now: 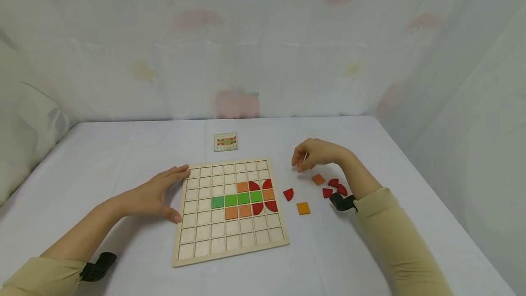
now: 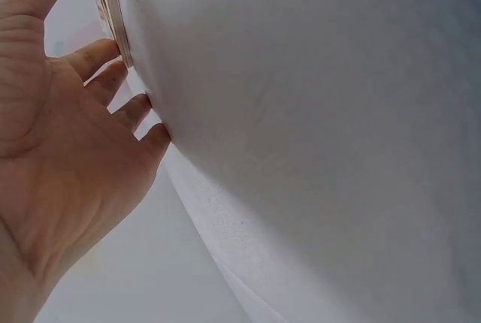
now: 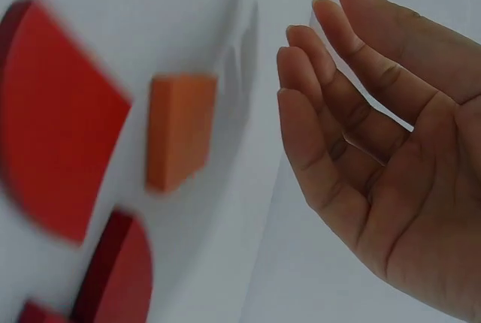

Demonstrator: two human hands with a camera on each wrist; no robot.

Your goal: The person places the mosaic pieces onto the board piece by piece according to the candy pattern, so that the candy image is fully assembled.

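1. Fingers of the left hand (image 1: 158,193) lie spread, flat against the wooden board's (image 1: 193,252) left edge at centre frame.
2. Right hand (image 1: 314,154) hovers, grip loosely open and holding nothing, above the orange square (image 1: 318,179) right of centre.
3. Wrist views crop the board.

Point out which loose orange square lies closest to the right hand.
The orange square just below the right hand, beside the red quarter-circles. The other orange square lies further off, nearer the board.

Bare bench (image 1: 123,150) at frame left and top; loose pieces (image 1: 334,187) crowded lower right of the board (image 1: 182,245), small card (image 1: 225,141) above it.
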